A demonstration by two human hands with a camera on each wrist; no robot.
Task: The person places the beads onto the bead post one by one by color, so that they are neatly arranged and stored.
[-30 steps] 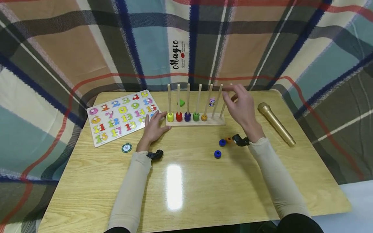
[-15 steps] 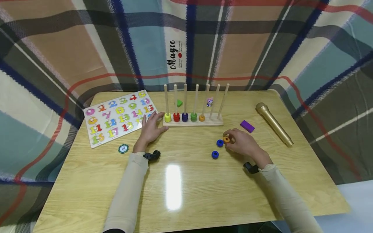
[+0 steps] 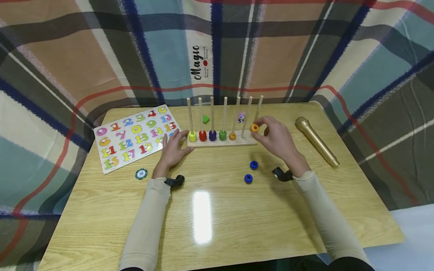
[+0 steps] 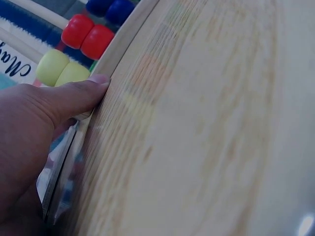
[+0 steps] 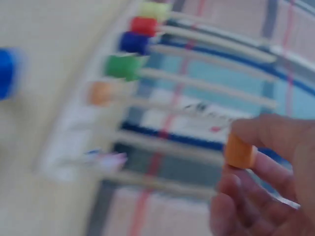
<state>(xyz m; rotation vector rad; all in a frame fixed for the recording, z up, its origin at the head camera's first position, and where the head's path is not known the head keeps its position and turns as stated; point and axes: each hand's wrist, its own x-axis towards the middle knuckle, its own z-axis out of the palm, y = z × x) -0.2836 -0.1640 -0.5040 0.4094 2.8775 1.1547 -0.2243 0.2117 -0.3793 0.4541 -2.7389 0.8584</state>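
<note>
A wooden peg rack (image 3: 222, 143) stands at the table's back, with several upright pegs. Yellow (image 3: 192, 136), red (image 3: 202, 136), dark blue (image 3: 212, 135), green (image 3: 222, 135) and orange beads (image 3: 232, 136) sit on its pegs from the left; the two rightmost pegs carry none. My left hand (image 3: 173, 152) holds the rack's left end, thumb against the front edge of the base in the left wrist view. My right hand (image 3: 276, 137) pinches a loose orange bead (image 3: 254, 128) between thumb and fingers, raised beside the rightmost peg. Two blue beads (image 3: 254, 165) lie in front.
A number puzzle board (image 3: 101, 150) lies left of the rack, with a round chip marked 20 (image 3: 141, 174) below it. A gold microphone (image 3: 317, 141) lies at the right. Behind the rack are a green piece (image 3: 205, 119) and a small figurine (image 3: 241, 117).
My right hand came down from the rightmost peg, took the orange bead from the table beside the blue ones, and lifted it back toward that peg. My left hand stays at the rack.
</note>
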